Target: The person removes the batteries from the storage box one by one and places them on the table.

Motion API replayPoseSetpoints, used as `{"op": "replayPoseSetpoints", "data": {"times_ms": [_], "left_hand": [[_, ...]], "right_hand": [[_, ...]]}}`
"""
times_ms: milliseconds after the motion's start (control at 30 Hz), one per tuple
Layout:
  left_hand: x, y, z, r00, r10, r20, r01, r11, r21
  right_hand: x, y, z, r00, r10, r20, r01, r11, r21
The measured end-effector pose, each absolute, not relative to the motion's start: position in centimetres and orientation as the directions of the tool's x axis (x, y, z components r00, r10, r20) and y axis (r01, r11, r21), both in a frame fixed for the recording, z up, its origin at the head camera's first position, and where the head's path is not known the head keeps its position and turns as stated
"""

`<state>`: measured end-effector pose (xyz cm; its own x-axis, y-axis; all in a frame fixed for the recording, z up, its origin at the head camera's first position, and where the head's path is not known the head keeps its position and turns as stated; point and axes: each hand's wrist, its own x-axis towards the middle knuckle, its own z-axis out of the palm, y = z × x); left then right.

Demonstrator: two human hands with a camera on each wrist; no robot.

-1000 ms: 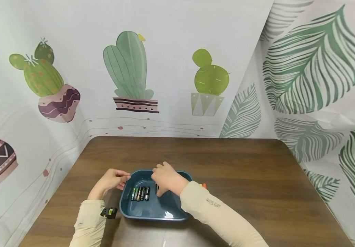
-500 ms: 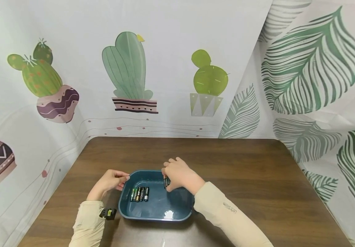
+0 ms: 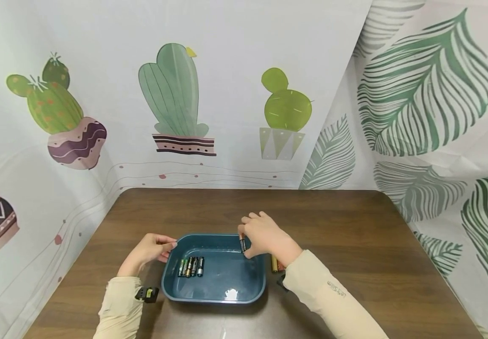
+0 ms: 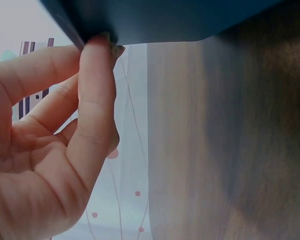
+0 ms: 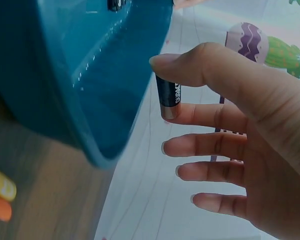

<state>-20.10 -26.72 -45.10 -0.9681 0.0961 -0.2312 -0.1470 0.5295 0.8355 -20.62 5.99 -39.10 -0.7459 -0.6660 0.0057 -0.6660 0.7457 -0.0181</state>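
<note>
While my left hand [image 3: 148,247] pinches the blue tray [image 3: 223,275] at its far left corner, a row of batteries [image 3: 194,267] lies in the tray's left half. Further right, my right hand [image 3: 266,235] grips another battery [image 3: 242,245] end to end between thumb and index finger, near the far right corner; with only fingertips on its ends, it could slip out, and my low wrist might knock the yellow cylinder [image 3: 274,263] just outside the tray.

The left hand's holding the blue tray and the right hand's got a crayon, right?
Not a crayon: the right hand holds a black-and-copper battery, as the right wrist view shows. The left hand does hold the blue tray.
</note>
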Motion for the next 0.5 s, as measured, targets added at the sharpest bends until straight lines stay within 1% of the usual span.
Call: {"op": "replayPoseSetpoints", "data": {"times_ms": [300, 500], "left_hand": [[-20.1, -26.8, -45.0, -0.969, 0.099, -0.228, -0.146, 0.517, 0.843], [-20.1, -26.8, -45.0, -0.967, 0.105, -0.23, -0.145, 0.515, 0.845]], "right_hand": [[-20.7, 8.6, -39.3, -0.767, -0.64, 0.03, -0.641, 0.767, -0.026], [-20.7, 10.2, -39.6, -0.789, -0.614, 0.03, -0.614, 0.786, -0.065]]}}
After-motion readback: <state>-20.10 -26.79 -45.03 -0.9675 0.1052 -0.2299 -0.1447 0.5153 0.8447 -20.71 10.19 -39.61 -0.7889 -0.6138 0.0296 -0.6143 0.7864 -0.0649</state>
